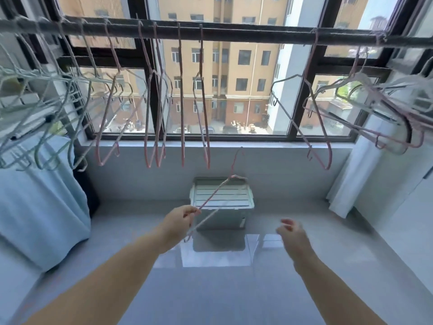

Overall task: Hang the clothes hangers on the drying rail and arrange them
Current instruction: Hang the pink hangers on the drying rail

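Left hand (184, 215) pinched a thin pink wire hanger (212, 196) by one shoulder, hook up, well below the dark metal drying rail (246, 32). Right hand (291, 232) blurred, fingers loose, holding nothing.

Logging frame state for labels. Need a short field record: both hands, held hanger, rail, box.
left hand: pinches pink hanger, held low in front of the box, not on the rail
right hand: empty, fingers loose, blurred
drying rail: bare stretch right of centre
hung hangers: pink at centre, clusters at both ends
box: lidded, on floor under window
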Available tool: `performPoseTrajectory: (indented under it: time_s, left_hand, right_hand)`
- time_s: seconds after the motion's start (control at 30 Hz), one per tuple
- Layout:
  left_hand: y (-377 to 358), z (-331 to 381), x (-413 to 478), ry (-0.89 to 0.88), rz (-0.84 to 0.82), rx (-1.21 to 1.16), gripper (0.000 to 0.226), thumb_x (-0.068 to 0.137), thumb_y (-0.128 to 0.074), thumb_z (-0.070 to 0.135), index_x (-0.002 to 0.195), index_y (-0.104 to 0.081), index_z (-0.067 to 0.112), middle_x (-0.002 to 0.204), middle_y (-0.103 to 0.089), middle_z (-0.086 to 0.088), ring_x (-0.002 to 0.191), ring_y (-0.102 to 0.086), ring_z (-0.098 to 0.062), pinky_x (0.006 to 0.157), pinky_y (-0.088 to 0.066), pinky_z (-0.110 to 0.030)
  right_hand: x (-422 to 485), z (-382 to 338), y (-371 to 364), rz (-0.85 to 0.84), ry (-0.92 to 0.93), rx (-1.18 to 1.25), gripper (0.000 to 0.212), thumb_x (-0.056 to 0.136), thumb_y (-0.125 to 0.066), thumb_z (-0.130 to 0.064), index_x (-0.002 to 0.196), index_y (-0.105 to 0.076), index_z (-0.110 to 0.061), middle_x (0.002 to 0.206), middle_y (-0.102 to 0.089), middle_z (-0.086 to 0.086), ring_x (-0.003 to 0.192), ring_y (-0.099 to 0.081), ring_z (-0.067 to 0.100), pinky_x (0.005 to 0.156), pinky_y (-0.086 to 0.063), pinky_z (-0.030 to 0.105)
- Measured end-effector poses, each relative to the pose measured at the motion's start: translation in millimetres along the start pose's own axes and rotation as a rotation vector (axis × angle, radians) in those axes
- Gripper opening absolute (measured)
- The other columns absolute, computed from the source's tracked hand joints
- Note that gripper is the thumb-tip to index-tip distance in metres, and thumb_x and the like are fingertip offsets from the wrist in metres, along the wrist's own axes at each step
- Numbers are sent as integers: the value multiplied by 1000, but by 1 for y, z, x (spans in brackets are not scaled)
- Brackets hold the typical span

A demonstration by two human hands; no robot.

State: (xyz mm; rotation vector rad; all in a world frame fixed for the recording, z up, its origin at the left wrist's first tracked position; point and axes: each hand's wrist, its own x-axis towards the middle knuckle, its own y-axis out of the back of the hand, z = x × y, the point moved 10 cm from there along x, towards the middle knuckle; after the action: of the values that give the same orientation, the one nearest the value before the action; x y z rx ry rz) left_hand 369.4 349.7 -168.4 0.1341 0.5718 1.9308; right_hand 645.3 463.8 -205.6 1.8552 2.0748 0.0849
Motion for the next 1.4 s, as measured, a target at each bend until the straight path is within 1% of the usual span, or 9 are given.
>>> performPoseTrajectory:
  time_s: [0.1, 0.2, 0.3, 0.53, 0.63, 0.8, 0.9, 1.07, 1.4]
  left_hand:
    - [-30, 20, -8, 37, 28, -255, 30, 94, -31, 0, 108, -55, 12, 63, -40, -1, 52, -32, -11, 46, -29, -19]
    - [-58, 56, -19, 28, 29, -546, 31, 95, -30, -1, 116, -49, 11, 67, -41, -3, 52, -36, -11, 48, -36, -20]
    - [-68, 93, -23, 17, 21, -678, 27, 96, -34, 4, 114, -49, 17, 67, -43, -3, 51, -41, -11, 52, -42, -26]
    - [-69, 163, -34, -37, -60, -958, 27, 95, -34, 1, 112, -52, 13, 63, -41, -2, 37, -37, -3, 34, -34, -13]
    - [-55, 194, -36, -91, -63, -1016, 27, 96, -33, 1, 114, -50, 9, 66, -41, -3, 44, -37, -4, 36, -34, -13]
    - [-30, 223, -37, -176, 21, -918, 26, 97, -32, 3, 113, -51, 11, 70, -40, -2, 46, -36, -6, 39, -31, -15]
    - [-19, 224, -41, -226, 68, -892, 25, 97, -33, 5, 103, -54, 16, 67, -40, -2, 49, -36, -7, 40, -33, -15]
    - [-4, 241, -41, -278, 71, -885, 25, 96, -35, 4, 112, -52, 13, 68, -42, -1, 52, -38, -7, 44, -34, -16]
    - [-3, 220, -7, -38, 101, -987, 31, 95, -28, -1, 118, -48, 5, 67, -41, -5, 51, -33, -8, 35, -33, -13]
  right_hand:
    - [-68, -45, -71, -390, 300, -207, 30, 87, -57, -8, 114, -48, -20, 114, -53, -1, 101, -50, 13, 75, -40, 9]
    - [-105, -64, -97, -533, 427, -254, 51, 86, -62, -23, 128, -34, -29, 118, -49, -18, 108, -51, 2, 92, -43, 16]
    - [-112, -94, -77, -428, 513, -239, 62, 87, -60, -26, 139, -25, -28, 112, -51, -25, 100, -53, -14, 90, -50, 22]
    - [-117, -156, -24, -267, 810, -317, 70, 82, -64, -22, 132, -19, -42, 92, -52, -39, 79, -54, -28, 75, -45, 2]
    - [-111, -183, -14, -258, 849, -249, 67, 81, -66, -12, 123, -25, -45, 96, -57, -29, 78, -53, -29, 72, -42, -2]
    - [-98, -215, -24, -313, 886, -211, 62, 82, -66, -16, 136, -35, -22, 101, -71, -1, 80, -61, -16, 76, -48, 6]
    - [-99, -219, -30, -314, 924, -217, 65, 84, -64, -20, 139, -29, -26, 104, -72, 0, 87, -65, -6, 80, -53, 14]
    - [-99, -236, -33, -309, 966, -188, 66, 86, -63, -17, 139, -26, -28, 106, -72, 1, 93, -69, 7, 84, -56, 30]
    - [-82, -242, -48, -367, 846, -112, 58, 83, -67, -20, 133, -39, -16, 94, -74, 5, 85, -69, 11, 73, -50, 13]
